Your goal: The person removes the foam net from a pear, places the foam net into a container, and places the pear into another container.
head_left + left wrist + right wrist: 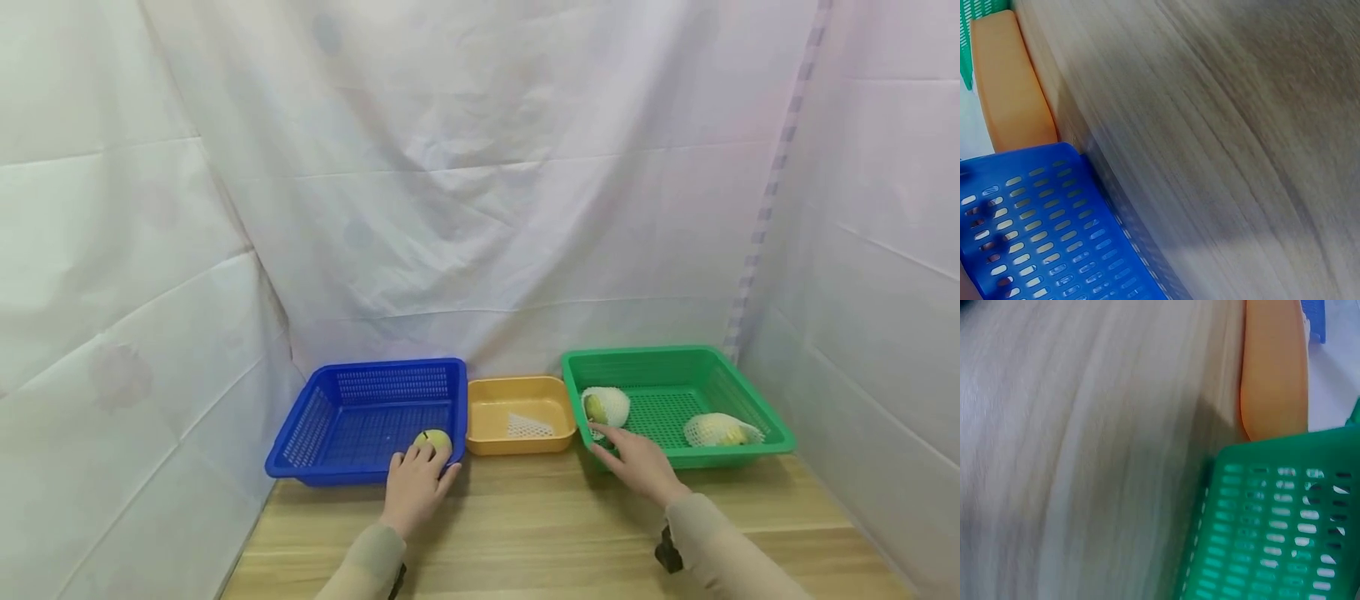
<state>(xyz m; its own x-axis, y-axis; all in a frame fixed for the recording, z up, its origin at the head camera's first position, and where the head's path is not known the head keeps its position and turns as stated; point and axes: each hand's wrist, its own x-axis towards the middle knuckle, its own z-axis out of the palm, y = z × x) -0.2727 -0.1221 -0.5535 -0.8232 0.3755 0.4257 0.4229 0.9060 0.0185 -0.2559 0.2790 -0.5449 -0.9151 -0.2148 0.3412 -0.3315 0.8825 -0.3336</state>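
In the head view, my left hand reaches over the front rim of the blue basket and grips a yellow-green pear with a dark stem. Its fingers lie over the fruit, with the thumb at the right. My right hand extends over the front left corner of the green basket. The fingertips are close to a pear in a white foam net; whether they touch it I cannot tell. Another netted pear lies at the right of that basket. Both wrist views show mostly basket walls and table.
Between the two baskets stands a shallow orange-yellow tray holding an empty white foam net. All three containers sit on a wooden table. White cloth hangs behind and on both sides.
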